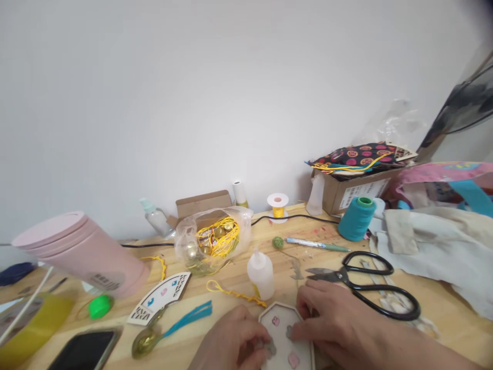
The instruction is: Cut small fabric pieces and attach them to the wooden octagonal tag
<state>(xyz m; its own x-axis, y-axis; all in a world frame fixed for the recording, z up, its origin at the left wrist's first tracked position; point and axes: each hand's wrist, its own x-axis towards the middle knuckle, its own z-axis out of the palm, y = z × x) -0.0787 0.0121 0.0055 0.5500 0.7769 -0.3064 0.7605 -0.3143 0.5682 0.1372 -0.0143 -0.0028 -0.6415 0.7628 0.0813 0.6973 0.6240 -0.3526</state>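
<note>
An octagonal white panel [283, 321] with a raised pale rim and pink flower shapes lies at the bottom centre, partly cut off by the frame. My left hand [234, 339] reaches over its left side, fingers closed at a small grey piece [271, 347]. From the right, my right hand [327, 316] grips the panel's edge, one fingertip touching another small grey piece [288, 332]. Just beyond the panel stand a white squeeze bottle [261, 272] and a twisted yellow cord [234, 294]. Black-handled scissors [342, 276] lie past my right hand.
Left are a pink tumbler [92, 257], phone [84, 349], yellow tape roll [50, 324], green cap [99, 307], fan-shaped card [159, 298] and bell with blue tassel [146, 341]. Behind are a bag of yellow cords [219, 236], teal thread cone [356, 221], pen [316, 244] and cardboard box [346, 192].
</note>
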